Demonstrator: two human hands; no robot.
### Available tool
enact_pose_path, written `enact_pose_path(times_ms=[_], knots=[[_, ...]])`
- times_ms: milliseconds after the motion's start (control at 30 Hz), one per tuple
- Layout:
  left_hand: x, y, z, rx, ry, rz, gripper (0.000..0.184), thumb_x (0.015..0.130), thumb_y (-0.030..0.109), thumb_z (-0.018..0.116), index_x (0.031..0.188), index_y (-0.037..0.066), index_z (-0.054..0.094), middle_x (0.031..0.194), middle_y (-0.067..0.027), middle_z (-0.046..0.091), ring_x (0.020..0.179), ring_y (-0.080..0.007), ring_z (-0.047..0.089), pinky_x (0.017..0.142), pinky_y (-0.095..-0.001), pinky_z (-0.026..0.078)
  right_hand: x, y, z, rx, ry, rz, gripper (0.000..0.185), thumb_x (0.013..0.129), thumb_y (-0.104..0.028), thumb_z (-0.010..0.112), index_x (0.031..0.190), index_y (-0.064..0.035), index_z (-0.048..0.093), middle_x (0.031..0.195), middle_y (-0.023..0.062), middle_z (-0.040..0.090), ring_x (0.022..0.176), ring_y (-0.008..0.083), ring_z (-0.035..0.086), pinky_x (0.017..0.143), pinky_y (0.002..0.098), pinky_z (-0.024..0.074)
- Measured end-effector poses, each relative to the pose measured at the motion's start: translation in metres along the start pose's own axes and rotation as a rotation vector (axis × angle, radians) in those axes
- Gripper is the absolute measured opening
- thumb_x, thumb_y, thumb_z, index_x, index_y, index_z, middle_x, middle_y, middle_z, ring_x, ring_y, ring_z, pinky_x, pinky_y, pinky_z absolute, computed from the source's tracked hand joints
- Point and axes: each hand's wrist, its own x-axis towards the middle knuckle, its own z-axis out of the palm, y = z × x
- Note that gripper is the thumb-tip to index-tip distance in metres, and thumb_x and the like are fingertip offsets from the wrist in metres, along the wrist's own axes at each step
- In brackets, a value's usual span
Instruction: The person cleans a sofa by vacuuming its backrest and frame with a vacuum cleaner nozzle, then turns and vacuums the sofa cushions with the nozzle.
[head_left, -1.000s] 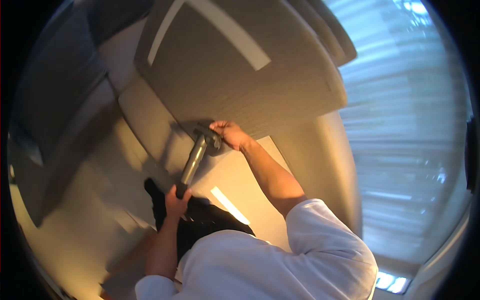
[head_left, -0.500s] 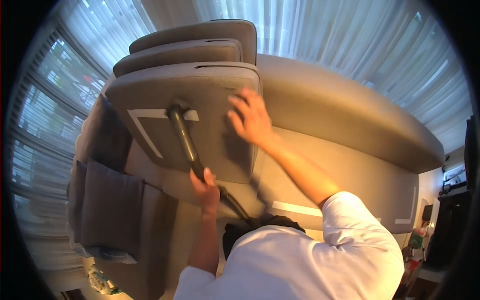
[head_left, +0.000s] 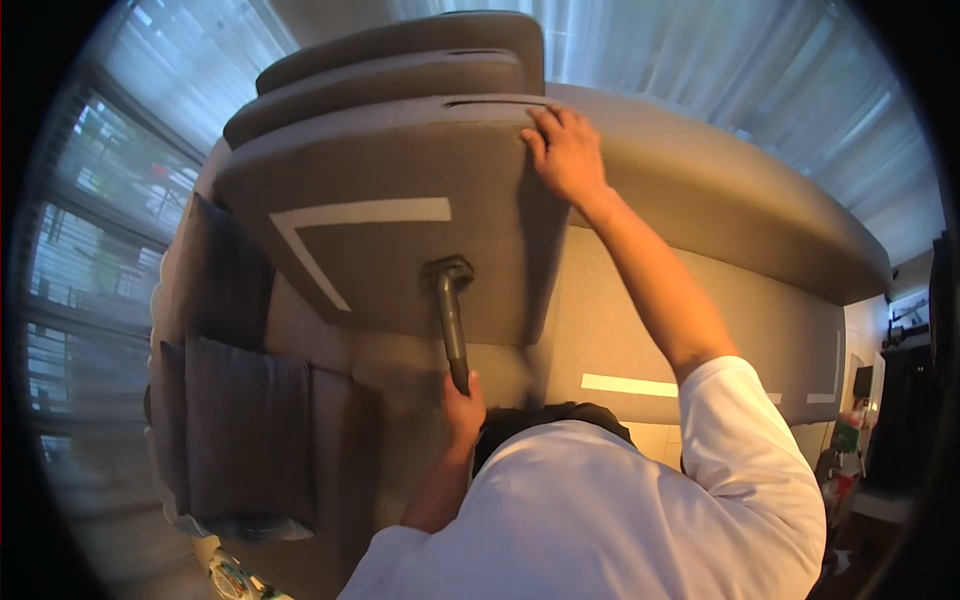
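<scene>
My left hand (head_left: pixel 463 410) is closed around the lower end of a dark vacuum cleaner wand (head_left: pixel 453 325). The wand's small nozzle (head_left: pixel 447 270) rests against the underside of a grey sofa cushion (head_left: pixel 380 265), below a pale L-shaped strip (head_left: pixel 370 212). My right hand (head_left: pixel 570 150) grips the top right corner of this cushion, fingers bent over the edge beside an open-looking zip slit (head_left: pixel 495 101). The cushion stands tilted on its edge, in front of two more cushions.
Right of the cushions runs the sofa backrest (head_left: pixel 720 185), above a seat base (head_left: pixel 650 310) with pale strips. Dark pillows (head_left: pixel 250 430) lean at the left. Sheer curtains (head_left: pixel 700 45) hang behind. Dark furniture (head_left: pixel 905 430) stands at the far right.
The nozzle has moved down and right across the cushion, off the pale strip. My right hand has gone from hovering before the cushion to holding its top right corner.
</scene>
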Motion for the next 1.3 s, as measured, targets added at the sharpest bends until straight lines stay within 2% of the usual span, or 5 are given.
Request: enact_pose_path(times_ms=[367,600,700,1067,1300], knots=[[0.125,0.132,-0.054,-0.294,0.081,0.168,0.05,0.096,0.037,0.071,0.128,0.001,0.056,0.085,-0.0216,0.071,0.078,-0.042,0.072,0.068,-0.0467,0.056,0.026,-0.087,0.058,-0.251,0.038,-0.34,0.039,0.101,-0.037,0.058,0.135,-0.0174,0.063,0.121,0.0062,0.066,0.111,0.0267,0.061,0.098,0.0433,0.0409],[0.054,-0.072,0.048,-0.038,-0.007,0.023,0.054,0.094,0.044,0.071,0.129,0.006,0.055,0.092,-0.023,0.073,0.084,-0.0448,0.073,0.07,-0.0508,0.058,0.022,-0.088,0.075,-0.394,0.197,-0.399,0.067,0.087,-0.068,0.065,0.129,-0.016,0.065,0.115,0.0099,0.066,0.108,0.0307,0.061,0.097,0.0485,0.0406],[-0.009,-0.126,0.036,-0.039,-0.21,-0.181,0.052,0.095,0.042,0.069,0.13,0.007,0.054,0.095,-0.0227,0.074,0.088,-0.0461,0.072,0.073,-0.0519,0.058,0.019,-0.117,0.054,-0.282,0.158,-0.344,0.047,0.09,-0.045,0.071,0.116,-0.006,0.067,0.106,0.0172,0.063,0.104,0.0357,0.057,0.094,0.0503,0.0421],[0.084,0.07,-0.019,-0.396,0.0,-0.005,0.051,0.093,0.041,0.074,0.123,0.003,0.06,0.095,-0.0213,0.074,0.091,-0.0437,0.073,0.075,-0.0475,0.058,0.024,-0.067,0.096,-0.53,0.192,-0.388,0.072,0.086,-0.075,0.061,0.128,-0.0172,0.066,0.11,0.015,0.069,0.105,0.0391,0.065,0.091,0.0539,0.0449],[0.045,-0.03,0.07,-0.287,0.061,-0.08,0.047,0.094,0.041,0.072,0.125,0.01,0.058,0.092,-0.0222,0.073,0.086,-0.0449,0.072,0.073,-0.0503,0.059,0.026,-0.072,0.109,-0.535,0.167,-0.359,0.082,0.085,-0.083,0.052,0.132,-0.0173,0.064,0.119,0.0184,0.067,0.112,0.041,0.062,0.098,0.0547,0.0399]])
